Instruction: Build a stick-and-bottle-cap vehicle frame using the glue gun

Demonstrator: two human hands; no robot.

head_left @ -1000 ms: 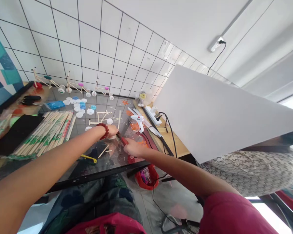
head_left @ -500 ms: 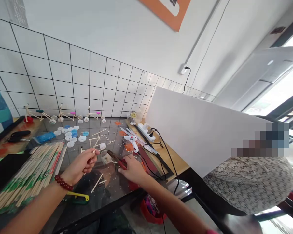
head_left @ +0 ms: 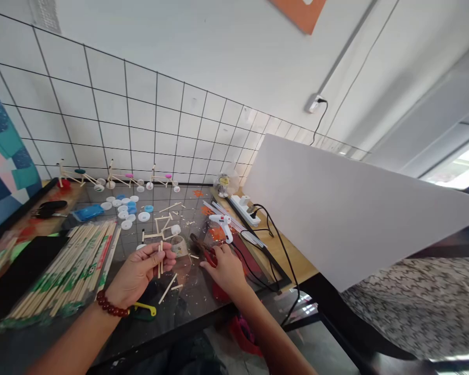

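My left hand [head_left: 144, 268] is closed, pinching two short pieces of wooden stick [head_left: 160, 260] upright between thumb and fingers. My right hand [head_left: 229, 268] has its fingers round the red handles of a pair of pliers [head_left: 205, 251], whose dark jaws point left, low over the table. Between the hands stands a small clear cup [head_left: 179, 246]. Just behind it lies a partly built stick frame [head_left: 162, 229] with a white bottle cap [head_left: 175, 229] on it. Loose cut sticks [head_left: 168, 288] lie in front of the cup.
Packs of wooden chopsticks [head_left: 68, 265] fill the left side. White and blue caps [head_left: 127, 214] and several small stick bicycles [head_left: 128, 179] stand behind. A white glue gun [head_left: 222, 224], its cable and a power strip [head_left: 244, 209] are at right. A yellow-handled tool [head_left: 146, 308] lies in front.
The view has turned slightly, so things sit further right. My left hand has rotated palm-up, showing the two stick pieces. My right hand and the pliers stay beside the cup.
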